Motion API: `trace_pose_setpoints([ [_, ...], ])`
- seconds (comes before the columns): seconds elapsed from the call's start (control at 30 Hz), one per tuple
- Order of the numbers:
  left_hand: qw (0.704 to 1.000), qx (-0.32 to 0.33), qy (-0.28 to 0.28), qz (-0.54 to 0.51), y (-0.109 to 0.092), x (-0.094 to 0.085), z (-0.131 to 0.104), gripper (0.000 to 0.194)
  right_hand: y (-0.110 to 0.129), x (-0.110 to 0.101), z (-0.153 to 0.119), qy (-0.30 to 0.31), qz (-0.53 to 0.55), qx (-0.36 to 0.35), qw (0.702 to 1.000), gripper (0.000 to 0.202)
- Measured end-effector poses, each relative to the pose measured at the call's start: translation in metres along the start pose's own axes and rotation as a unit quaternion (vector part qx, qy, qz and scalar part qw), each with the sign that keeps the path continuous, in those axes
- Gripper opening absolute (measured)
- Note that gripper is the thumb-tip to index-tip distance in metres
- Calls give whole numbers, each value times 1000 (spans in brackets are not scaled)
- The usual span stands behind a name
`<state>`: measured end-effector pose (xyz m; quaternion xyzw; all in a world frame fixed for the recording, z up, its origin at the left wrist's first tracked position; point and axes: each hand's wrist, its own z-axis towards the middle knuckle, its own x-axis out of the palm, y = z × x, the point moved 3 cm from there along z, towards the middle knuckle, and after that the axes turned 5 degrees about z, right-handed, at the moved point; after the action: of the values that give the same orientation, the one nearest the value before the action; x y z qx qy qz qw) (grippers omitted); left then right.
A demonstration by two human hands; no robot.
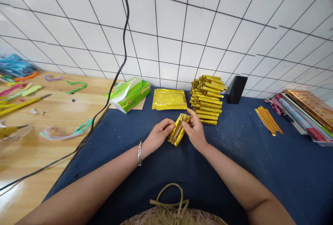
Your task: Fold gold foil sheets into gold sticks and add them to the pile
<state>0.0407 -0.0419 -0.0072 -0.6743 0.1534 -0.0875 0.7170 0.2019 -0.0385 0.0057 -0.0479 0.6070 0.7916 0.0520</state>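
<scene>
A small folded gold foil piece [178, 132] is held between both hands above the dark blue cloth [166, 164]. My left hand [161, 132], with a silver bangle at the wrist, pinches its left edge. On the other side my right hand [194, 129] grips its upper right part, thumb on the face of the piece. Just beyond the hands lie flat gold sheets [169, 99]. A tall pile of folded gold strips [208, 96] stands to their right, near the wall.
A green tissue pack [130, 94] sits left of the sheets. A black phone [237, 89] leans on the tiled wall. Orange-gold strips [269, 120] and stacked books [307, 117] are at right. A black cable [124, 44] hangs at left, over a wooden table [85, 105] with colourful craft pieces.
</scene>
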Motion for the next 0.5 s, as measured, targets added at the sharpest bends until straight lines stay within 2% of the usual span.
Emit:
trace_pose_setpoints([
  [0.17,997,15,-29,73,1,2,-3,32,0,4,-2,9,-6,6,1000,42],
  [0.27,990,23,-58,125,1,0,-4,27,1,7,-4,26,-4,18,1000,39],
  [0.37,988,40,-67,135,0,-3,-2,22,2,9,-5,40,-4,22,999,37],
  [0.5,986,59,-74,137,-2,-8,-1,29,0,10,-7,59,-17,28,998,37],
])
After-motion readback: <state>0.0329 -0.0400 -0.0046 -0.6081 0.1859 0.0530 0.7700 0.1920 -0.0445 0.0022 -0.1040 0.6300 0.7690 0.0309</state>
